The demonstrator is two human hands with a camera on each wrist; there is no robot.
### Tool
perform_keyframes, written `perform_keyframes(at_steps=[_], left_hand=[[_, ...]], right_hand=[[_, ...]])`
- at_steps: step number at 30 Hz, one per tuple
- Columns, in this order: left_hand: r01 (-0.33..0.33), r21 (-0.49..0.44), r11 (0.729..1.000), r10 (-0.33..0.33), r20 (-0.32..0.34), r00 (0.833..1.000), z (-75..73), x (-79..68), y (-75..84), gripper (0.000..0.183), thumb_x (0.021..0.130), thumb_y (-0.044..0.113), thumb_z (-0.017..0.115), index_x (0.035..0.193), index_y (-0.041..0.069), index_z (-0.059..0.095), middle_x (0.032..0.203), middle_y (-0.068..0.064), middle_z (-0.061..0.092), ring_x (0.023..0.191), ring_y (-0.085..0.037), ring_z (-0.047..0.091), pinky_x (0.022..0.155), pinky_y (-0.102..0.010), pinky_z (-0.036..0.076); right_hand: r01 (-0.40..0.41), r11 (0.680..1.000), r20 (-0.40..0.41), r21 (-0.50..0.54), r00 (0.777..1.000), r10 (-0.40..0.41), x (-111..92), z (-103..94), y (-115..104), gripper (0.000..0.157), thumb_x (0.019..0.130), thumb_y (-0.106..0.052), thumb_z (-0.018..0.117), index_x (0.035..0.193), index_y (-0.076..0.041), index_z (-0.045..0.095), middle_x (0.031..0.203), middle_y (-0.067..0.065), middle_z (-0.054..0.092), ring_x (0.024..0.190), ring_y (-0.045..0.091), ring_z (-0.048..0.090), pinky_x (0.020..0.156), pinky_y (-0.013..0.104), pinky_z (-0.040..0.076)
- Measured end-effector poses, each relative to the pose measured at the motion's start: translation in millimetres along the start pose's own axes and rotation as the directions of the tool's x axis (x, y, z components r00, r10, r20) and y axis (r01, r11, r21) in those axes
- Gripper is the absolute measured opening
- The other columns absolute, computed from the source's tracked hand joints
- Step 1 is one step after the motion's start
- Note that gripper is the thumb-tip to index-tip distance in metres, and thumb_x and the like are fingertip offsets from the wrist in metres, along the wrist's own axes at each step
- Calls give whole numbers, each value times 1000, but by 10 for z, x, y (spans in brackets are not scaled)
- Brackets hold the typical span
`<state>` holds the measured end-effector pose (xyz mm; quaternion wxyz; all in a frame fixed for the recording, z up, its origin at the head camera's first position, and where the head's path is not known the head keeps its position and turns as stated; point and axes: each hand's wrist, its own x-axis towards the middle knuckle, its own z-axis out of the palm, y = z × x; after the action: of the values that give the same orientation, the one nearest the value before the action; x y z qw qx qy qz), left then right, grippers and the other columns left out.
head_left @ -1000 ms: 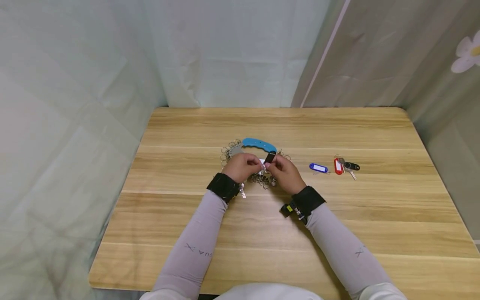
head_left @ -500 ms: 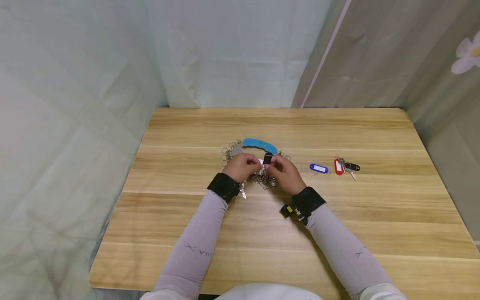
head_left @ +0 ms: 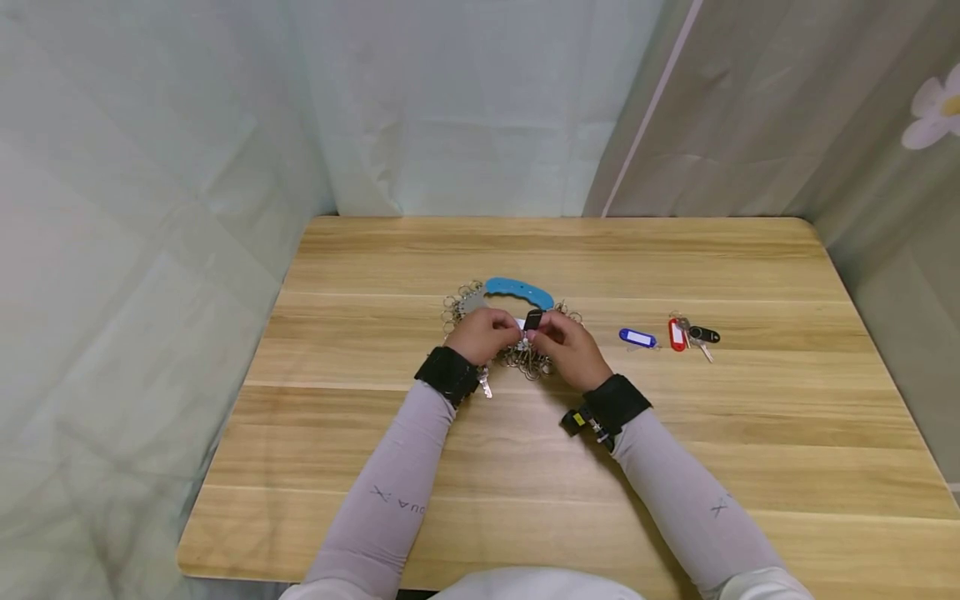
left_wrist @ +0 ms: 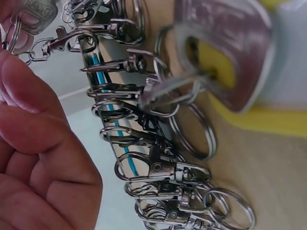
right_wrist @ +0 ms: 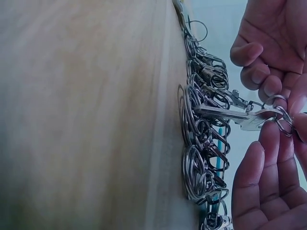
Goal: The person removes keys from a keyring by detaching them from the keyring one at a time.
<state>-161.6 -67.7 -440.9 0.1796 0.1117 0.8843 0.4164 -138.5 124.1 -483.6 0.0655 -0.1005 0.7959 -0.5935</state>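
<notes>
A key organizer with a blue handle (head_left: 520,290) lies mid-table, its grey metal plate lined with snap hooks and split rings. Over its near side, my left hand (head_left: 480,335) pinches a small split ring (right_wrist: 277,99) at the end of one snap hook (left_wrist: 60,42). My right hand (head_left: 573,350) holds a black key tag (head_left: 533,319) between thumb and fingers. From its ring hangs a silver key (right_wrist: 225,114); the key's bow (left_wrist: 39,15) shows between the hands in the left wrist view. Fingertips partly hide where the rings meet.
To the right lie a blue key tag (head_left: 637,337), a red key tag (head_left: 677,334) and a black fob (head_left: 704,333) with keys. A yellow tag (left_wrist: 283,117) with a key hangs near the left wrist. Pale curtains surround the wooden table (head_left: 375,508).
The black key tag has tilted more upright and shifted slightly left and down as the right fingers turn it. The left hand stays nearly in place; the other keys lie still.
</notes>
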Motion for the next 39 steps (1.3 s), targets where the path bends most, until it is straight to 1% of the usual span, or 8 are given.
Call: perform_keyframes(at_steps=[6, 9, 16, 20, 23, 30, 35, 39], left_hand=[[-9, -3, 1000, 9, 0, 1000, -3, 2, 13, 16, 94, 23, 65, 95, 11, 75, 89, 0, 69, 79, -13, 58, 71, -25, 46], [-12, 2, 1000, 12, 1, 1000, -3, 0, 20, 16, 94, 24, 65, 95, 12, 75, 89, 1, 70, 78, -13, 58, 71, -25, 46], [-38, 1, 999, 38, 2, 999, -5, -15, 43, 15, 94, 24, 67, 94, 12, 75, 87, 0, 71, 75, -12, 57, 68, -25, 45], [-44, 5, 999, 44, 3, 999, 2, -17, 48, 14, 94, 23, 67, 93, 12, 75, 86, 0, 72, 73, -11, 57, 67, -24, 45], [-43, 6, 999, 43, 0, 999, 7, -19, 51, 14, 94, 23, 67, 93, 12, 75, 87, -1, 72, 73, -11, 57, 66, -24, 44], [-45, -4, 999, 45, -14, 999, 6, -16, 38, 16, 94, 23, 65, 94, 11, 75, 88, -1, 71, 73, -12, 56, 66, -24, 44], [-31, -13, 999, 31, -11, 999, 4, -17, 27, 17, 94, 23, 64, 94, 10, 75, 87, 0, 68, 75, -12, 56, 67, -24, 44], [-22, -9, 1000, 22, -4, 1000, 1, -20, 30, 17, 94, 23, 63, 92, 10, 74, 83, 1, 65, 74, -13, 55, 67, -25, 44]], right_hand=[[-19, 1000, 6, -13, 1000, 19, -65, -29, -208, 15, 100, -9, 61, 100, 6, 60, 89, 18, 63, 80, 17, 59, 72, 25, 48], [-18, 1000, 7, -3, 1000, 18, -106, -45, -323, 14, 100, -8, 60, 99, 6, 59, 88, 17, 62, 80, 16, 58, 73, 25, 47], [-12, 1000, 8, 28, 1000, 12, -111, -57, -327, 16, 100, -6, 59, 101, 10, 59, 83, 13, 59, 73, 12, 54, 68, 24, 44], [-26, 999, 9, 37, 1000, 26, -113, -63, -325, 17, 100, -5, 59, 103, 11, 59, 83, 16, 58, 75, 30, 55, 66, 25, 42], [-38, 999, 7, 38, 999, 38, -117, -64, -342, 18, 101, -6, 59, 104, 11, 59, 83, 18, 59, 79, 38, 55, 65, 24, 42], [-37, 999, 1, 33, 999, 37, -115, -70, -356, 18, 100, -7, 60, 105, 11, 61, 84, 14, 59, 75, 17, 55, 68, 24, 44], [-17, 1000, 3, 26, 1000, 16, -121, -64, -358, 16, 100, -7, 61, 102, 9, 61, 87, 12, 60, 77, 14, 56, 72, 25, 46], [5, 1000, 22, 28, 1000, -5, -126, -61, -367, 15, 99, -6, 62, 101, 9, 61, 90, 16, 62, 80, 17, 58, 74, 24, 47]])
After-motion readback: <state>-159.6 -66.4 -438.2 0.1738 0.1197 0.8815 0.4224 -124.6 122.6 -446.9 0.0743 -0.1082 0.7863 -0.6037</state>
